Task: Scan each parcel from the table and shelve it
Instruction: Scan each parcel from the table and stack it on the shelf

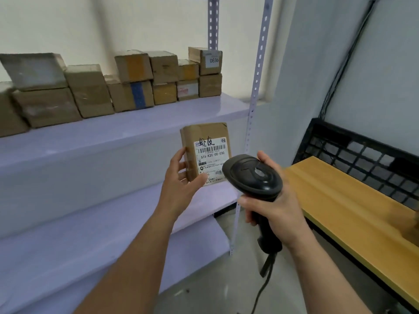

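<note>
a: what's the left hand (181, 177) doing?
b: it grips the parcel (209, 152) at its lower left, thumb on the front and fingers curled round the edge. the parcel is upright in the air, label towards us, in front of the shelf (136, 124).
a: and the right hand (275, 207)?
b: closed round the handle of the scanner (254, 175), whose head covers the parcel's lower right corner.
a: around them?
b: boxes (136, 82) stacked two high on the shelf above, the table (353, 214) at right with a black crate (362, 158) along the wall, and the cable (263, 291) hanging down.
</note>
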Demonstrator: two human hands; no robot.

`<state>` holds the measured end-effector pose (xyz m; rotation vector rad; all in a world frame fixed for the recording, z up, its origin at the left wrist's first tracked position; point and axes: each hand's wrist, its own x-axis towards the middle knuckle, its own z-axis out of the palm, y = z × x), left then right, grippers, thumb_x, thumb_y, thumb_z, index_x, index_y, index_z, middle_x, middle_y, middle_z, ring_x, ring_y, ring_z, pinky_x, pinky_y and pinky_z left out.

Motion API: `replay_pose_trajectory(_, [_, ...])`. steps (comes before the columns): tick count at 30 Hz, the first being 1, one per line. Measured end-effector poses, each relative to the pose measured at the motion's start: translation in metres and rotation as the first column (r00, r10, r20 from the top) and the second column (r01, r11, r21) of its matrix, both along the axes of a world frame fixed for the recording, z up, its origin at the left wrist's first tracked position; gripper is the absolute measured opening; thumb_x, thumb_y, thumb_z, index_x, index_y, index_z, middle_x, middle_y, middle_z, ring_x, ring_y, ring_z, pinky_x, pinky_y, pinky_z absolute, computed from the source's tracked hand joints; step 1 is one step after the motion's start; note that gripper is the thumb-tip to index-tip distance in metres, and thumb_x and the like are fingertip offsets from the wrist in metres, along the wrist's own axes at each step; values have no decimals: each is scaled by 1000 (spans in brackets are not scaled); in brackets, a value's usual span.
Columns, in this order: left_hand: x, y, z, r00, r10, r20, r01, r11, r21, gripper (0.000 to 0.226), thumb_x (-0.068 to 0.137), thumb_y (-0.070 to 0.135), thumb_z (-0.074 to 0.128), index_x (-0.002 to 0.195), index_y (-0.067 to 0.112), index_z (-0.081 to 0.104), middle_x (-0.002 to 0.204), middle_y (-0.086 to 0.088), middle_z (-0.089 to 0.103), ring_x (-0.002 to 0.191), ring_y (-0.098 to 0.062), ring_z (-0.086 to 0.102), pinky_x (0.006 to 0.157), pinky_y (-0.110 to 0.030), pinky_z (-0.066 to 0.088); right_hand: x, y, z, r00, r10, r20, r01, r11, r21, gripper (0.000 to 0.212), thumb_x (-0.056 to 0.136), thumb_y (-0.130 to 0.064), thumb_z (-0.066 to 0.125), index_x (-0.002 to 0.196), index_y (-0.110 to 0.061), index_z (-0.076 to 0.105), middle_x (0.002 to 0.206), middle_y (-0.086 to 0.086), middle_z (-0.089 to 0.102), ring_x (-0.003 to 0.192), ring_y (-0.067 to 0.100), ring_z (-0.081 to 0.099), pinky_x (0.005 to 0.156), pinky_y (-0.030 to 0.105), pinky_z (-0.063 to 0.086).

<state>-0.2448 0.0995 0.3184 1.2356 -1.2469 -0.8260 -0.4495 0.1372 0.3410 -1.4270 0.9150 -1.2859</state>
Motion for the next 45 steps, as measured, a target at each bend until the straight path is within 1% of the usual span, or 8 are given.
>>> replay_pose_trajectory(3, [18, 16, 5, 995, 93, 32, -93, 996, -4, 67, 86, 16, 70, 134, 44, 31, 124, 7, 52, 106, -9, 58, 67, -9, 50, 14, 3, 4, 998, 68, -1, -68, 998, 3, 87, 62, -3, 79, 124, -55, 48, 89, 11, 68, 47, 31, 57, 46, 34, 47])
replay_pose_trajectory(12, [74, 67, 16, 933, 351, 78, -348, 936, -42, 63, 88, 20, 67, 132, 46, 30, 125, 7, 51, 102, -5, 57, 64, -9, 46, 58, 9, 8, 964, 265, -31, -265, 964, -4, 92, 63, 0, 80, 137, -44, 45, 106, 11, 68, 51, 32, 59, 50, 36, 52])
replay_pose_trajectory(19, [133, 92, 31, 858, 506, 83, -499, 862, -92, 65, 89, 20, 67, 139, 39, 30, 125, 7, 51, 96, -2, 57, 55, -3, 45, 111, 11, 18, 924, 379, -46, -380, 925, -23, 88, 61, -6, 77, 130, -51, 46, 98, 6, 70, 51, 31, 59, 51, 35, 52])
replay_pose_trajectory(23, [176, 91, 44, 839, 542, 58, -533, 838, -115, 64, 89, 18, 66, 137, 41, 31, 129, 3, 55, 105, -11, 59, 58, -7, 46, 144, 8, 26, 920, 390, -44, -392, 918, -54, 88, 61, -4, 77, 129, -51, 47, 98, 6, 69, 49, 30, 58, 49, 34, 51])
replay_pose_trajectory(29, [252, 77, 78, 826, 561, 55, -552, 824, -129, 63, 89, 19, 65, 137, 43, 32, 118, 8, 60, 93, 7, 57, 60, -1, 40, 215, -5, 44, 929, 364, -68, -369, 926, -84, 91, 71, 12, 77, 133, -47, 45, 103, 2, 68, 52, 29, 60, 50, 34, 54])
replay_pose_trajectory(35, [338, 52, 113, 820, 570, 44, -561, 817, -131, 64, 88, 24, 62, 140, 44, 31, 118, 8, 63, 102, -6, 60, 74, -14, 39, 293, -23, 60, 927, 362, -97, -373, 919, -128, 89, 74, 15, 71, 133, -45, 44, 107, 7, 66, 51, 30, 60, 50, 34, 54])
replay_pose_trajectory(40, [406, 25, 147, 805, 588, 71, -577, 806, -135, 61, 89, 28, 60, 141, 43, 31, 97, 7, 64, 95, -13, 61, 85, -29, 46, 344, -40, 56, 930, 357, -88, -367, 921, -135, 91, 70, 11, 77, 134, -46, 45, 109, 10, 65, 51, 32, 61, 50, 32, 53])
replay_pose_trajectory(45, [447, -12, 164, 840, 530, 118, -523, 848, -90, 69, 81, 39, 61, 142, 41, 31, 120, 5, 60, 105, -17, 61, 95, -41, 50, 375, -54, 52, 944, 318, -87, -327, 937, -126, 91, 67, 7, 77, 136, -44, 45, 115, 3, 61, 53, 31, 62, 51, 33, 54])
